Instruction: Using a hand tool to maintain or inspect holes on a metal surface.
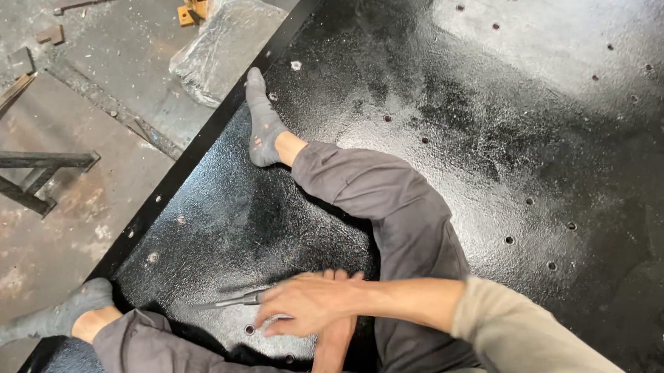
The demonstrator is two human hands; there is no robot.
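One black painted metal panel [496,147] (drilled with many small holes). One metal rod tool [236,299], gripped by the right hand [308,301]. The left hand [338,337] lies crossed beneath it, its grip hidden; two grey socks [263,122].

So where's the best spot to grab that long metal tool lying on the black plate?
Probably the thicker handle end, from above. The metal tool lies flat on the black plate, its thin tip pointing left and its handle end under the right hand, which crosses over the left hand. A downward, wrapping grip suits it best.
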